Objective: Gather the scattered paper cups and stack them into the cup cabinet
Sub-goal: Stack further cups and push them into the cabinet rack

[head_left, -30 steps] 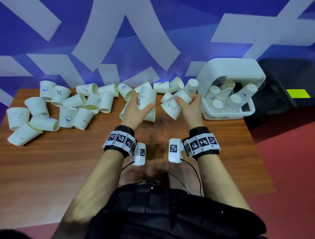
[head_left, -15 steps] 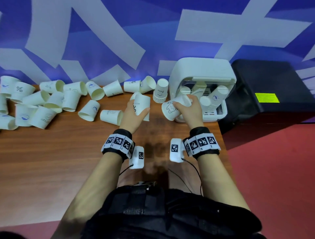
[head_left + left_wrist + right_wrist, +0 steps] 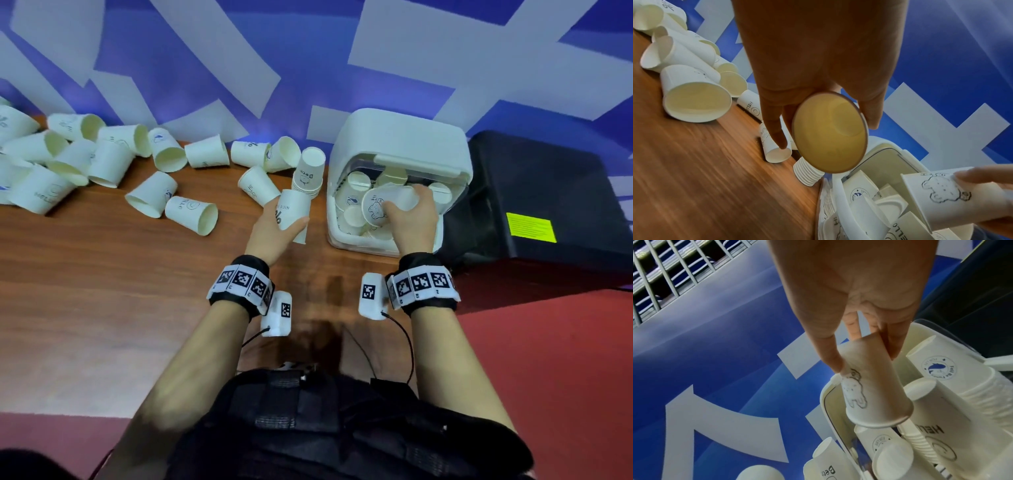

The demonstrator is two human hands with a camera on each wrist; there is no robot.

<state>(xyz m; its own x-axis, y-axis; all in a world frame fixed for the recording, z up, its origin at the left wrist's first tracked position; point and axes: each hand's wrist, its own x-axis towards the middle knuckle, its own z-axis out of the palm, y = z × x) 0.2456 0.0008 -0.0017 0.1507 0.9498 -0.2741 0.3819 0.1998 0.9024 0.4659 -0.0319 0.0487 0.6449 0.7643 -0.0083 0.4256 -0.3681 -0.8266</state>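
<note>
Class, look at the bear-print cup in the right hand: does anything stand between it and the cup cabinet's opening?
Nothing visible does. The right hand holds the bear-print cup already at the cup cabinet opening, above stacks inside.

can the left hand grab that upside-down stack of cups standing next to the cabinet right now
Probably not yet. The stack stands just past the left hand with nothing between them, but that hand's grip is already full: it holds a cup. It would need to set that down first.

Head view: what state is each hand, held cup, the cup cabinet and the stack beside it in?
Left hand: grips white percent-sign paper cup, above table.
Right hand: holds white bear-drawing paper cup over the cabinet opening.
White plastic cup cabinet: open, cups inside.
Upside-down white cup stack: standing on table.
</note>
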